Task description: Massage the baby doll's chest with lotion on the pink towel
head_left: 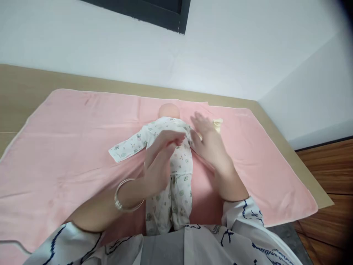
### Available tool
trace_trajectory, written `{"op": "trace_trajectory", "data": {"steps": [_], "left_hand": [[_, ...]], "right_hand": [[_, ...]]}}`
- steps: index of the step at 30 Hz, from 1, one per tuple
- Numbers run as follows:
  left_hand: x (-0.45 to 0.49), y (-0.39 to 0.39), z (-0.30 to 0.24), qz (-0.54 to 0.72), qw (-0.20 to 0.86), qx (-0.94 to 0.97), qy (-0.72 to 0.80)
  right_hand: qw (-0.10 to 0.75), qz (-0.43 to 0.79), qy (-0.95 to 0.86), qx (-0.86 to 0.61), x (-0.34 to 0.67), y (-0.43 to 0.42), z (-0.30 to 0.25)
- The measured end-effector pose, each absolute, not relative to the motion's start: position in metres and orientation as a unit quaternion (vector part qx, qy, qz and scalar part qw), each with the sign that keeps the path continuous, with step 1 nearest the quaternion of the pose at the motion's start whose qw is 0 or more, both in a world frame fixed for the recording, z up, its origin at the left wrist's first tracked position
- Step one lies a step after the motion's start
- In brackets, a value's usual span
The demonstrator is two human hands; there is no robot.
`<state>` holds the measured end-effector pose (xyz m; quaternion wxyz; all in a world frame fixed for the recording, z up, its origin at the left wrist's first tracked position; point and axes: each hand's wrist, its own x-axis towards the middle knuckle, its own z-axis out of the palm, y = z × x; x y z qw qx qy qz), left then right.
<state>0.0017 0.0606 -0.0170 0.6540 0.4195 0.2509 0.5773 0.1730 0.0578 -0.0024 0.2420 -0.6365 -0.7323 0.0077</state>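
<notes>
head view: romper (179,162) on doll (168,110), sleeve (127,147) left of doll flat, likely unfilled; left hand (160,162) half-curled over doll, grip unclear; right hand (208,141) spread beside doll.

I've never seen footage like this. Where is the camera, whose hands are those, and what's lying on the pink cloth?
There is no machine here. This is one picture from a camera worn on a person's head, looking down at their own two hands. The left hand, with a bangle on its wrist, is over the chest of a baby doll dressed in a printed white sleepsuit. Whether it grips the cloth is too blurred to tell. The right hand, fingers spread, is at the doll's other side and holds nothing. The doll lies with its head away from the person on a pink blanket spread over a wooden table. A small pale yellow thing lies just beyond the right hand.
</notes>
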Motion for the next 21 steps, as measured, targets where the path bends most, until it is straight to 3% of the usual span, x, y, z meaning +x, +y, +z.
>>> {"op": "trace_trajectory", "data": {"steps": [4, 6, 13, 21], "left_hand": [[0.063, 0.105, -0.015, 0.382, 0.841, 0.272, 0.270], [0.089, 0.124, -0.013, 0.343, 0.882, 0.196, 0.255], [0.121, 0.130, -0.010, 0.337, 0.906, 0.137, 0.219], [0.082, 0.111, -0.015, 0.304, 0.912, 0.161, 0.223]], "right_hand": [[0.225, -0.024, -0.649, -0.727, 0.214, 0.045, 0.021], [0.198, -0.019, -0.635, -0.747, 0.226, 0.046, 0.022], [0.098, -0.031, -0.662, -0.742, 0.222, 0.057, 0.017], [0.020, -0.101, -0.595, -0.797, 0.206, 0.068, 0.020]]}}
